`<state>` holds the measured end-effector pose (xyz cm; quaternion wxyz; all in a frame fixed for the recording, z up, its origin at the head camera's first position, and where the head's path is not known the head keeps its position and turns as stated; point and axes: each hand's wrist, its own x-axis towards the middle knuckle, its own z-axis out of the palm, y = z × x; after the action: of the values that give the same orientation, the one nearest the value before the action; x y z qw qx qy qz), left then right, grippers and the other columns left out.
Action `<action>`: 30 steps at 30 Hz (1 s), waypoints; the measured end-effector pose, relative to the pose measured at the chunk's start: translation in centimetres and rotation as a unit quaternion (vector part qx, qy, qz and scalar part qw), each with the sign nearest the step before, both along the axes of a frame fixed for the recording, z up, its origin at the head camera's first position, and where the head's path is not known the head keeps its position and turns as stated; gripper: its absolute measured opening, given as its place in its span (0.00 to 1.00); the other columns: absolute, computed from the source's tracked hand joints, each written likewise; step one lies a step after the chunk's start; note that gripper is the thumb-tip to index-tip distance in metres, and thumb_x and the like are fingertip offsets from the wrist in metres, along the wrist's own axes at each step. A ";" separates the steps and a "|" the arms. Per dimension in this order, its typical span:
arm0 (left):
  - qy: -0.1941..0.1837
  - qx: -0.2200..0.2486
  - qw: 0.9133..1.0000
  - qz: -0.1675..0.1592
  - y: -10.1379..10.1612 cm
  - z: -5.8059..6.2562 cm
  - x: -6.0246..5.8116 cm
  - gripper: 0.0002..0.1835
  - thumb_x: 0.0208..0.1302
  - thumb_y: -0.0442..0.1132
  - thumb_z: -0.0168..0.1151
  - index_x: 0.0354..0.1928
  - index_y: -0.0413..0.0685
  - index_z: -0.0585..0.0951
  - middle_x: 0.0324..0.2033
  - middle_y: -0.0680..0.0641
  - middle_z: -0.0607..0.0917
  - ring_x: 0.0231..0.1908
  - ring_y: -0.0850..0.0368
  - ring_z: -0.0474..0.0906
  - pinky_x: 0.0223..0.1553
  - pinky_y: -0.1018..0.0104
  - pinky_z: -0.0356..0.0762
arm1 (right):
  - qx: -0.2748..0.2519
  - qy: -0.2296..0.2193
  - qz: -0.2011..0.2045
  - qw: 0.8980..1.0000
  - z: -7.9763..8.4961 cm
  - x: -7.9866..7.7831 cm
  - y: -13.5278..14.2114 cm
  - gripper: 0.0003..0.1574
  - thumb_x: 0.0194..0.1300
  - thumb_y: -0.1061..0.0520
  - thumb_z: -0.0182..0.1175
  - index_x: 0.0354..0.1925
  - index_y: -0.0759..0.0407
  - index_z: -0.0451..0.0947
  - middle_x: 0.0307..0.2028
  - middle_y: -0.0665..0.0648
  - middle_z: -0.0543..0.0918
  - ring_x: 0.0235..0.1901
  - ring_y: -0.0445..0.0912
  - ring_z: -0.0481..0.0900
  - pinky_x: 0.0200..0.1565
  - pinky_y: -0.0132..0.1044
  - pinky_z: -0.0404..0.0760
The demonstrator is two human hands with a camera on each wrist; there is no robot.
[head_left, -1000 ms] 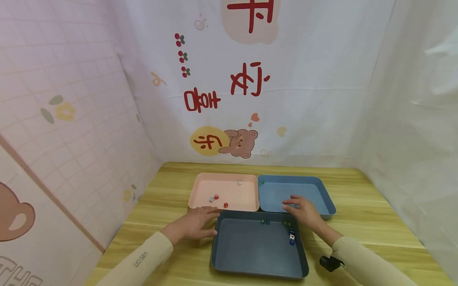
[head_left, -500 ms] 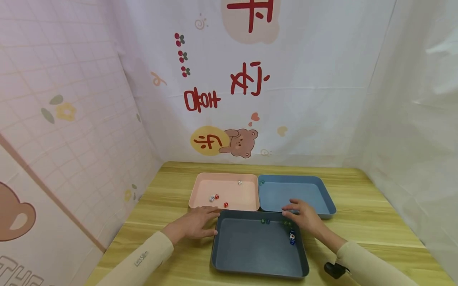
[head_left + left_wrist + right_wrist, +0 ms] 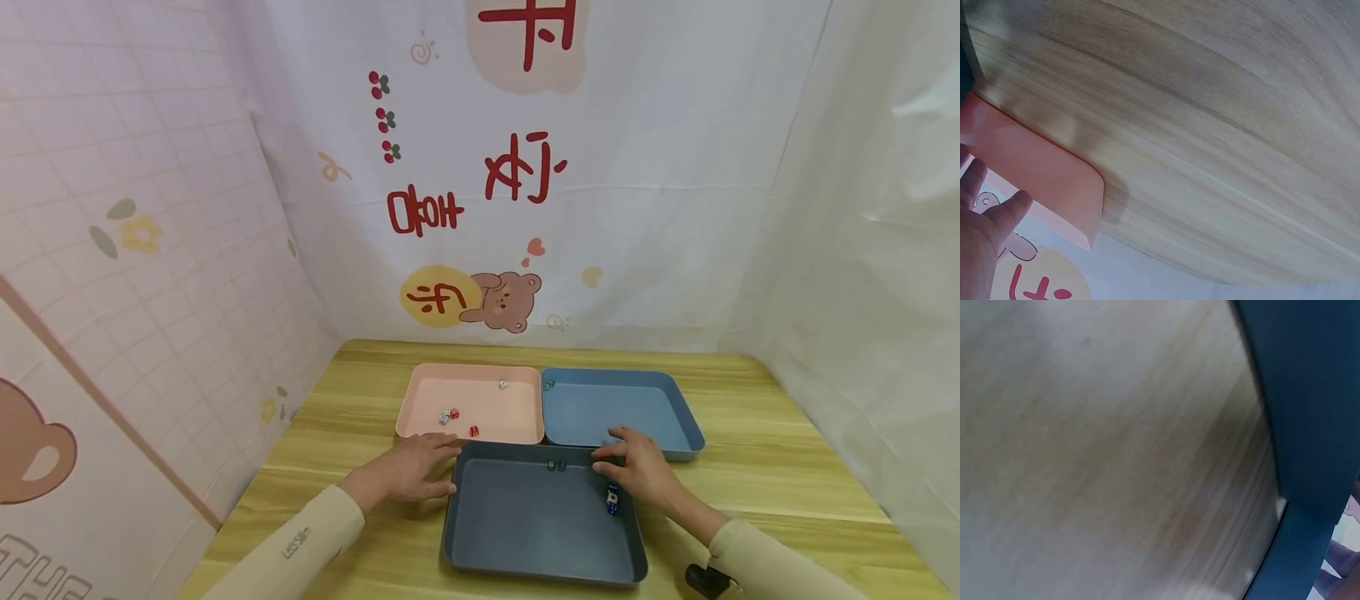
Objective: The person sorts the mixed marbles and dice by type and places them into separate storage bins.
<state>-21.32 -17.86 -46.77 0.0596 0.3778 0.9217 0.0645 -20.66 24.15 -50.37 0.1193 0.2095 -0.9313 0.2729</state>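
My right hand (image 3: pixel 636 468) is over the far right corner of the dark grey-blue tray (image 3: pixel 543 533), thumb and fingers apart and bent slightly down into it. Blue dice (image 3: pixel 612 503) lie just below that hand, one paler with a red dot. A small pair of green and bluish dice (image 3: pixel 557 466) sits by the tray's far wall. On the tray's left side, my left hand (image 3: pixel 408 471) rests with fingers stretched to the rim; in the left wrist view its fingers (image 3: pixel 1013 209) overlap the pink tray (image 3: pixel 1041 147).
Behind, the pink tray holds several white and red dice (image 3: pixel 474 431). The blue tray (image 3: pixel 667 417) beside it has green dice (image 3: pixel 549 385) in its far left corner. A wood-grain table (image 3: pixel 780 475) bears everything, with printed cloth (image 3: pixel 637 208) hanging behind and at both sides.
My right hand has moved from the blue tray's near edge down towards the dark tray's far right corner, now hiding the green dice seen there earlier. My left hand stays put.
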 end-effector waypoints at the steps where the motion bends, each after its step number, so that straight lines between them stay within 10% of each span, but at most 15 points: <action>1: 0.001 0.000 1.000 -0.001 0.0 0.0 0.0 0.34 0.70 0.59 0.57 0.69 0.44 0.71 0.71 0.42 0.67 0.69 0.42 0.62 0.67 0.41 0.60 | 0.006 -0.004 -0.007 1.000 -0.1 0.1 0.0 0.08 0.57 0.56 0.73 0.38 0.51 0.89 0.57 0.72 0.78 0.63 0.73 0.66 0.57 0.77 0.56; 30: 0.000 -0.002 1.000 0.002 0.1 0.2 0.1 0.35 0.69 0.60 0.57 0.70 0.45 0.71 0.71 0.43 0.66 0.70 0.43 0.61 0.67 0.41 0.60 | 0.106 -0.023 -0.061 0.992 -0.3 0.5 -0.8 0.05 0.53 0.55 0.75 0.28 0.44 0.87 0.58 0.68 0.78 0.65 0.70 0.63 0.57 0.82 0.42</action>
<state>-21.25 -17.75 -46.59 0.0600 0.3762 0.9225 0.0624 -20.18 23.39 -50.65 0.0912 0.1573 -0.9685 0.1701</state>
